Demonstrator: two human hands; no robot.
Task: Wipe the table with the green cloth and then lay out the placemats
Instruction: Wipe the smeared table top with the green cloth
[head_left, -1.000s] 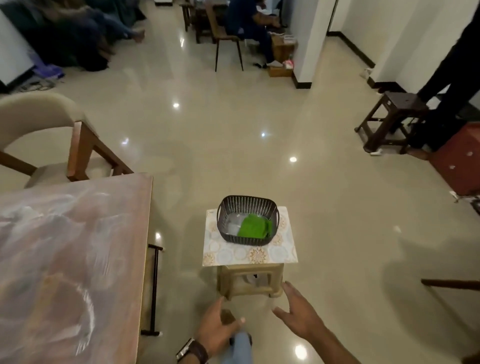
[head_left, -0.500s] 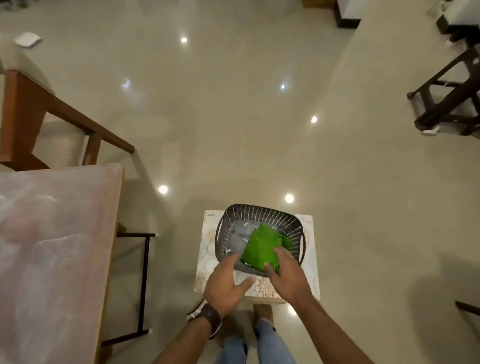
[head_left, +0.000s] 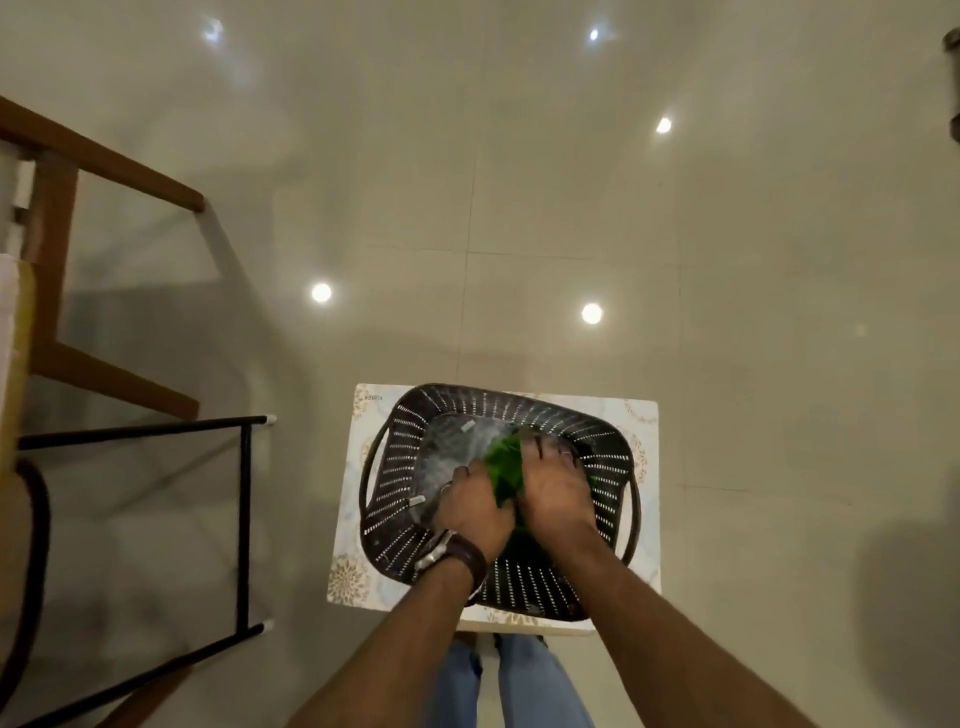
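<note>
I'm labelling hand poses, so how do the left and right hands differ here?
The left hand wears a dark wristband and sits at the green cloth's left edge; the right hand has a bare wrist and lies over the cloth's right side, fingers reaching further forward. Both are inside the dark basket, touching the cloth.

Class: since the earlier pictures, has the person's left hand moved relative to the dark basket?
Yes. The left hand has gone from outside the basket into it, beside the green cloth.
</note>
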